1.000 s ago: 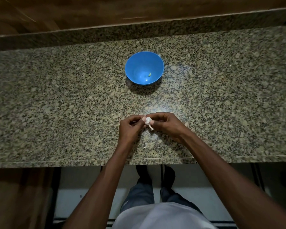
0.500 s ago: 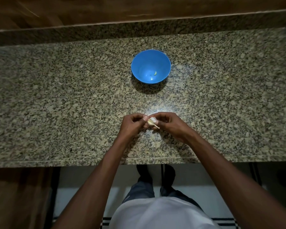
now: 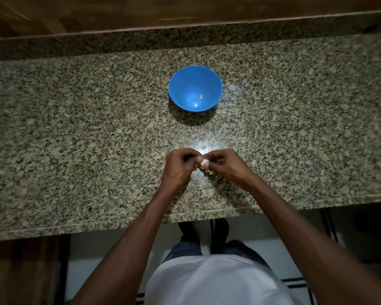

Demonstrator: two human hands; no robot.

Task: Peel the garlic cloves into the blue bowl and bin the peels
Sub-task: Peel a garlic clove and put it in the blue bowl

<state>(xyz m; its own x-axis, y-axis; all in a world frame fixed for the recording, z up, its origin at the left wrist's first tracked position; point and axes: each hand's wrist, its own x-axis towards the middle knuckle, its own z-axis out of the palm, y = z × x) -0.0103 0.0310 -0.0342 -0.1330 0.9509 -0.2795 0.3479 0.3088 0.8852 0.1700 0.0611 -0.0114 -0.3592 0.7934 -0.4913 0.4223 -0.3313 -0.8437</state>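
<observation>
Pinching a half-skinned garlic clove (image 3: 203,164) between my left hand (image 3: 178,167) and right hand (image 3: 225,166); beyond them, the blue bowl (image 3: 180,84) holds one peeled clove (image 3: 200,97), binning not begun.

Legible text, labels, brands, numbers, signs: none. Round blue plastic bowl (image 3: 195,88): unmarked. Speckled granite bench (image 3: 75,139): unmarked. White cloth garment (image 3: 216,282): no print visible.

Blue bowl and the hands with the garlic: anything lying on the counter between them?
In the head view, only bare granite counter separates the blue bowl from the left hand and right hand pinching the garlic clove: just the bowl's shadow and a glare patch.
</observation>
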